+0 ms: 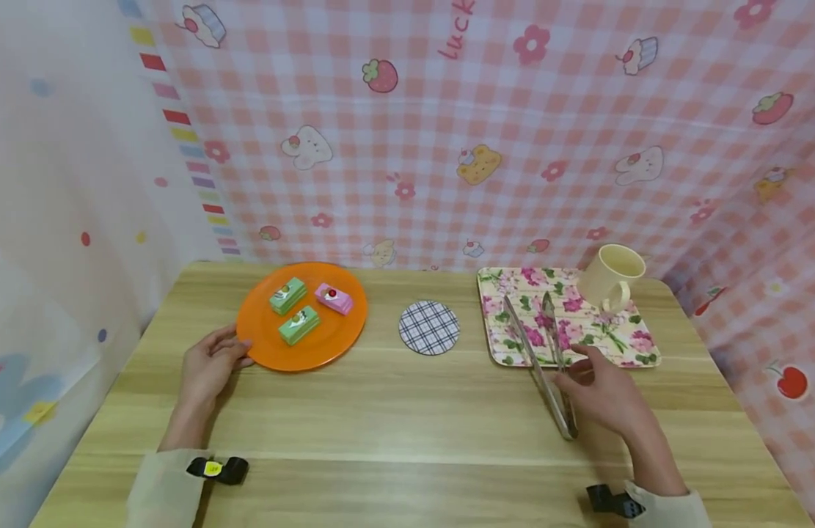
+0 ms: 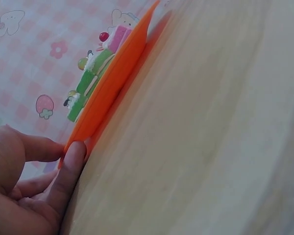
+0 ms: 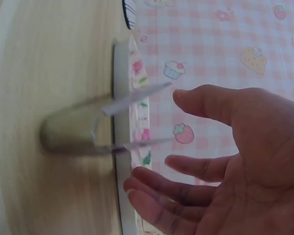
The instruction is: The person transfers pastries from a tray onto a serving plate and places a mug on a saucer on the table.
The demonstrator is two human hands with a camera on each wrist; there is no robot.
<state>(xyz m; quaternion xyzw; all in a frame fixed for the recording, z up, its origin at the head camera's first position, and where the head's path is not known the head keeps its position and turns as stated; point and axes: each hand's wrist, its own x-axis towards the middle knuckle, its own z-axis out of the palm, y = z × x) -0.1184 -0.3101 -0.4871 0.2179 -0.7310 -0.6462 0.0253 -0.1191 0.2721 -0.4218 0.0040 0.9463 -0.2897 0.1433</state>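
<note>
On the left, my left hand (image 1: 209, 370) pinches the near-left rim of an orange plate (image 1: 344, 334). The left wrist view shows thumb and fingers on that rim, the plate (image 2: 105, 93) low over the wood. Two green cake slices (image 1: 299, 325) and a pink one (image 1: 334, 298) sit on it. At the right, metal tongs (image 1: 550, 396) lie with their arms spread, tips over a floral tray (image 1: 499, 339) and bend end toward me. My right hand (image 1: 608, 392) is beside them; in the right wrist view its fingers are apart, not gripping the tongs (image 3: 68, 131).
A cream mug (image 1: 595, 279) stands on the tray's back right part. Between plate and tray lies a round checked coaster (image 1: 429, 328). Behind the wooden table (image 1: 381, 440) hangs a pink checked cloth (image 1: 407, 132).
</note>
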